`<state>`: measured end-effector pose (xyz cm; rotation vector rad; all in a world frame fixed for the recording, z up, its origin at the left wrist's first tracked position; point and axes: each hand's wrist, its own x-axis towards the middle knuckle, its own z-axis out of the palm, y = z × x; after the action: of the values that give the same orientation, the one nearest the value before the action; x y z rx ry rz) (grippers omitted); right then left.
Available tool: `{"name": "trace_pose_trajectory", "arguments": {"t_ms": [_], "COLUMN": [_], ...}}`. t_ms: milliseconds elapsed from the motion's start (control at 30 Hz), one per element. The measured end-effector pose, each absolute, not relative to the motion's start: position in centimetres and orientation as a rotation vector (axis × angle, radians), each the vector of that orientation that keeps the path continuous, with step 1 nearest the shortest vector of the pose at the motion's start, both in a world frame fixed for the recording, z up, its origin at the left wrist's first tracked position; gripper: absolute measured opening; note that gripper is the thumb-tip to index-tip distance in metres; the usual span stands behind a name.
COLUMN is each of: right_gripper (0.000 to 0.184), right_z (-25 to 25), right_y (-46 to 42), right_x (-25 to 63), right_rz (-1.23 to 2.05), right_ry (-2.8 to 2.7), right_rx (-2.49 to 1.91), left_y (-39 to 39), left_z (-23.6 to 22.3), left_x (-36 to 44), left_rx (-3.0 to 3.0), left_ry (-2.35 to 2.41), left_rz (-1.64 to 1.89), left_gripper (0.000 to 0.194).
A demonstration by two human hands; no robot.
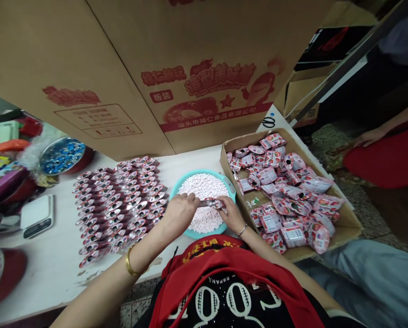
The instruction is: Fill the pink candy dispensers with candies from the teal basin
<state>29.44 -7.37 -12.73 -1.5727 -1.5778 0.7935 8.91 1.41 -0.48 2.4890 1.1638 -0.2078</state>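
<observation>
Both my hands meet over a teal bowl (181,180) filled with small pale pink candies (204,187). My left hand (179,211) and my right hand (230,212) pinch the two ends of one small silvery pink pouch (210,203) held just above the candies. Left of the bowl lie several rows of flat pouches (118,205) overlapping on the white table (53,264). To the right a shallow cardboard tray (344,223) holds a heap of filled pink packets (286,196).
Big cardboard cartons (176,64) stand along the back. A small digital scale (36,215), a round tin of blue pieces (62,156) and colourful clutter sit at the left. Another person's arm (385,127) and red clothing show at the far right.
</observation>
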Motion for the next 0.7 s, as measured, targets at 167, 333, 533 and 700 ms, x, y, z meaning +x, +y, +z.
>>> {"name": "trace_pose_trajectory", "arguments": {"t_ms": [167,333,533,700], "right_gripper": [0.029,0.034,0.039,0.038], "right_z": [-13.0,-12.8,-12.7,-12.7], "right_y": [-7.9,-8.6,-9.2,-9.5], "right_x": [30.5,31.4,31.6,31.7], "right_rz": [0.838,0.892,0.939,0.891], "right_ry": [-1.402,-1.243,-1.101,-1.143], "right_rx": [-1.651,-1.694,-1.69,-1.709], "left_y": [3.4,2.1,0.4,1.5], "left_z": [-5.9,-14.4,-18.3,-16.5], "left_x": [5.6,8.4,12.8,8.5], "left_rx": [2.368,2.177,2.063,1.984], "left_ry": [1.359,1.37,1.302,1.256], "left_rz": [-0.203,-0.185,-0.046,0.061], "left_gripper": [0.017,0.016,0.02,0.024]}}
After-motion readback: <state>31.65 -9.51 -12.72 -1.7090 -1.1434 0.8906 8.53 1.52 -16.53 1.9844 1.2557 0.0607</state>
